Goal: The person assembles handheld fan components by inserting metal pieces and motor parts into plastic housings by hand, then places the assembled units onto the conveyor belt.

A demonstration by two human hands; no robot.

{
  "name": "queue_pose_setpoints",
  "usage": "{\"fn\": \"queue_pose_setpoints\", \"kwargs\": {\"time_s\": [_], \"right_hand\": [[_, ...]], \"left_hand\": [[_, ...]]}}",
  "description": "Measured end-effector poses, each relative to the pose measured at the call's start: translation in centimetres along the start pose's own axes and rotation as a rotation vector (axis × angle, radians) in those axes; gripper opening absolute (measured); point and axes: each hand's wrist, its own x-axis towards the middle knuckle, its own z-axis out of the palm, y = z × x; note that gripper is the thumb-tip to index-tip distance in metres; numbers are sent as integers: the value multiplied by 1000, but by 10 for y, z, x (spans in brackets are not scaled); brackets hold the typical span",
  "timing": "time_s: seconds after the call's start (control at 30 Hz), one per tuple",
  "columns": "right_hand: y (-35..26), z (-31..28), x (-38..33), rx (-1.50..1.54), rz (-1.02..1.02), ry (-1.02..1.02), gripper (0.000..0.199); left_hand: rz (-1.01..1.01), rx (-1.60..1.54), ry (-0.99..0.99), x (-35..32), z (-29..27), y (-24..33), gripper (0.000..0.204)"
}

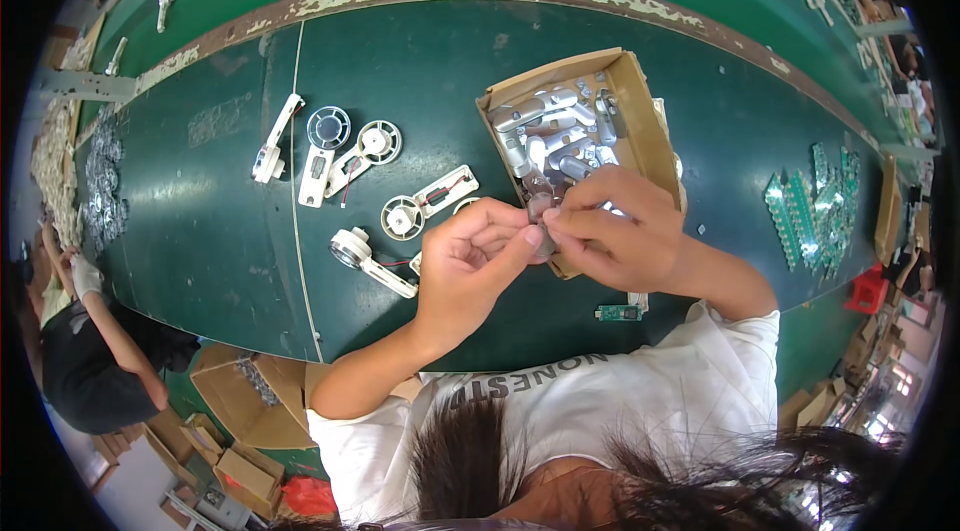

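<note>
We've got a small silvery part (541,214) pinched between both hands, right over the near edge of the cardboard box (640,101) that's full of the same shiny metal pieces (555,136). It's mostly hidden by fingertips, so we can't say exactly what shape it is.

What could go wrong, as we see it: the part is tiny and held only at the tips, so a slip would probably drop it either back into the box, where it'd vanish among the look-alikes, or onto the green belt (420,61). Our wrists also sit close to the box's near wall, so a bump could nudge or tip the box and spill pieces. And the little green circuit board (618,312) lies just under our right forearm near the table edge, where a careless sweep might knock it off.

Pose-wise, our left hand (470,266) comes up from the lower left, fingers curled in, thumb and forefinger closed on the part. Our right hand (625,226) reaches in from the right, knuckles up, fingertips meeting the left ones and gripping the same piece.

Off to the left sit white fan housings with round grilles (345,146), some trailing red and black wires, well apart from our hands. A stack of green boards (810,206) lies far right.
</note>
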Motion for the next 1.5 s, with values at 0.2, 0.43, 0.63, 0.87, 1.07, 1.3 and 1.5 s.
{"fn": "queue_pose_setpoints", "kwargs": {"time_s": [0.2,0.43,0.63,0.87,1.07,1.3,1.5], "right_hand": [[3,1,2,-12,-79,-13,24],[1,1,2,-12,-5,-11,21],[1,-6,9,58,34,-153,21],[4,-6,12,88,46,-145,19],[4,-11,22,128,100,-198,16],[58,-38,77,151,254,113,7],[249,-11,176,-999,8,92,38]], "left_hand": [[-4,14,29,-1,1,-1,8],[38,58,-36,-1,-2,-5,6],[58,56,-45,2,-4,-5,5],[-29,74,-41,3,-4,1,7],[-45,33,-26,6,-2,2,7],[-92,21,2,3,-8,0,8],[-109,60,-17,4,-5,7,7]]}}
